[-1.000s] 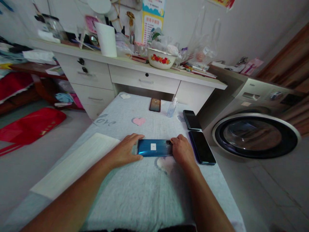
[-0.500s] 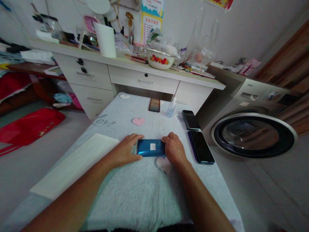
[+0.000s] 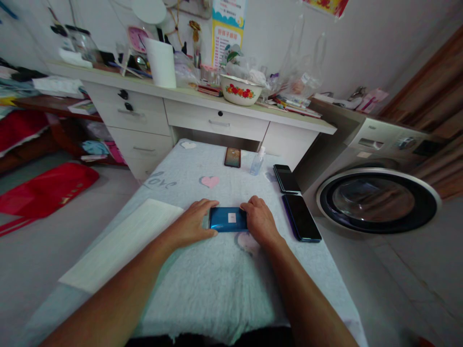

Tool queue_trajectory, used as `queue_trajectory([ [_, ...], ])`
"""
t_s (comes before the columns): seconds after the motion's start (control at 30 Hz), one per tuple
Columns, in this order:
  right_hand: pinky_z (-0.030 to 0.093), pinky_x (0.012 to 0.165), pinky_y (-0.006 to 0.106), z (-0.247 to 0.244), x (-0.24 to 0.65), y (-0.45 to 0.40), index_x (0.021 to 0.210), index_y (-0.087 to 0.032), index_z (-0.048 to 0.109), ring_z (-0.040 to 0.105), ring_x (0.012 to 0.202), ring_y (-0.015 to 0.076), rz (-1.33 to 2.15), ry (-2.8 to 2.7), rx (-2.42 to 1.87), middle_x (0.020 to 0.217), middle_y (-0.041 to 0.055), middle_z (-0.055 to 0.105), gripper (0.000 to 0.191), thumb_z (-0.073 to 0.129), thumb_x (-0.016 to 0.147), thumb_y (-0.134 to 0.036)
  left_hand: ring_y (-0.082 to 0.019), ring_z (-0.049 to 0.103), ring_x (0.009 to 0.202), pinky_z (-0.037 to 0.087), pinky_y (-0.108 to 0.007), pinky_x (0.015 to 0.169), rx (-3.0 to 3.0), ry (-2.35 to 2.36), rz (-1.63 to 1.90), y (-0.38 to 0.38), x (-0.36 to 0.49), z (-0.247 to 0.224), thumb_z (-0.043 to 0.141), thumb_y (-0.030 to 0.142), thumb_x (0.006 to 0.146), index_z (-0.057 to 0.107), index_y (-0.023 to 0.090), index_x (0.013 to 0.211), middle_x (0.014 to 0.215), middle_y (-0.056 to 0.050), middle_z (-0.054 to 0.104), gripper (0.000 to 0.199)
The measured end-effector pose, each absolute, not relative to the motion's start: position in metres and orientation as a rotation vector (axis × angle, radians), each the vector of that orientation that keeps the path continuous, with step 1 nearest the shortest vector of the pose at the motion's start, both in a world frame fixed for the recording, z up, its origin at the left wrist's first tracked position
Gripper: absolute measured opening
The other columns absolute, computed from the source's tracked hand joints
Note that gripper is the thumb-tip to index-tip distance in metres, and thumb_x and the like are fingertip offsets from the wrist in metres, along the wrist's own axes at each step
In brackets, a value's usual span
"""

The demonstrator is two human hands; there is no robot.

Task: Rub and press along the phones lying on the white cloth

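A shiny blue smartphone (image 3: 221, 222) lies sideways just above or on the cloth, back side up, with a small white label on it. My left hand (image 3: 195, 220) spans its left end, thumb at the near edge and fingers at the far edge. A pale, see-through strip shows between that palm and the phone; I cannot make out what it is. Curled over the right end is my right hand (image 3: 261, 219), its fingertips mostly hidden. Right of it lie a dark phone with a purple edge (image 3: 302, 218) and another dark phone (image 3: 287, 178).
A light cloth (image 3: 202, 289) with hearts covers the table. Toward the back are a brown-screened phone (image 3: 232, 157) and a clear spray bottle (image 3: 256, 163). Folded white paper or cloth (image 3: 123, 243) lies left. A washing machine (image 3: 376, 144) stands right, a drawer desk (image 3: 213, 115) behind.
Both hands stay on the blue phone. The left hand and phone appear slightly further right, while the whole view has also shifted a little. Nothing has been let go.
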State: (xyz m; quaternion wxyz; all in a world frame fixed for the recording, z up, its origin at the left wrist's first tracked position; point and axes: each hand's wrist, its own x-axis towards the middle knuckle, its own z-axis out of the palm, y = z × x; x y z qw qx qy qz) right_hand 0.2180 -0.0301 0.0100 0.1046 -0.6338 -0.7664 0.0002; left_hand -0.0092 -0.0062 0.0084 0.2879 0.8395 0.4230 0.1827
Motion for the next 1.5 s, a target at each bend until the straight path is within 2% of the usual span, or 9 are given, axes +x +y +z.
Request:
queue_trajectory([
  [0.37, 0.033, 0.081, 0.024, 0.012, 0.249, -0.040, 0.100, -0.021, 0.071, 0.049, 0.093, 0.0175, 0.051, -2.102, -2.037, 0.094, 0.0074, 0.056, 0.032, 0.039, 0.096, -0.020, -0.029, 0.051, 0.115, 0.044, -0.041, 0.095, 2.240, 1.131, 0.490, -0.007, -0.008, 0.012, 0.067, 0.031, 0.067, 0.044, 0.020, 0.129, 0.125, -0.011, 0.052, 0.067],
  [0.63, 0.034, 0.081, 0.024, 0.013, 0.254, -0.042, 0.097, -0.020, 0.070, 0.051, 0.090, 0.0171, 0.053, -2.066, -2.102, 0.092, 0.0077, 0.056, 0.035, 0.036, 0.098, -0.024, -0.029, 0.052, 0.112, 0.044, -0.043, 0.095, 2.232, 1.129, 0.509, -0.007, -0.008, 0.009, 0.066, 0.031, 0.066, 0.045, 0.021, 0.129, 0.124, -0.010, 0.053, 0.067],
  [0.87, 0.034, 0.083, 0.024, 0.016, 0.256, -0.043, 0.099, -0.019, 0.071, 0.052, 0.094, 0.0180, 0.060, -2.057, -2.120, 0.093, 0.0088, 0.058, 0.032, 0.039, 0.097, -0.023, -0.028, 0.053, 0.110, 0.044, -0.043, 0.093, 2.221, 1.133, 0.508, -0.007, -0.009, 0.009, 0.066, 0.031, 0.067, 0.044, 0.021, 0.130, 0.123, -0.010, 0.053, 0.068],
  [1.13, 0.034, 0.084, 0.025, 0.017, 0.258, -0.045, 0.089, -0.017, 0.071, 0.053, 0.093, 0.0177, 0.035, -2.068, -2.115, 0.091, 0.0086, 0.059, 0.030, 0.041, 0.093, -0.018, -0.027, 0.055, 0.106, 0.045, -0.041, 0.092, 2.234, 1.127, 0.502, -0.007, -0.009, 0.011, 0.066, 0.031, 0.067, 0.045, 0.022, 0.130, 0.121, -0.009, 0.054, 0.067],
  [1.5, 0.034, 0.083, 0.024, 0.013, 0.252, -0.041, 0.096, -0.018, 0.070, 0.051, 0.093, 0.0177, 0.045, -2.075, -2.058, 0.093, 0.0085, 0.057, 0.033, 0.037, 0.096, -0.021, -0.028, 0.051, 0.114, 0.043, -0.043, 0.096, 2.253, 1.109, 0.499, -0.006, -0.009, 0.009, 0.066, 0.031, 0.067, 0.044, 0.020, 0.130, 0.124, -0.011, 0.052, 0.067],
])
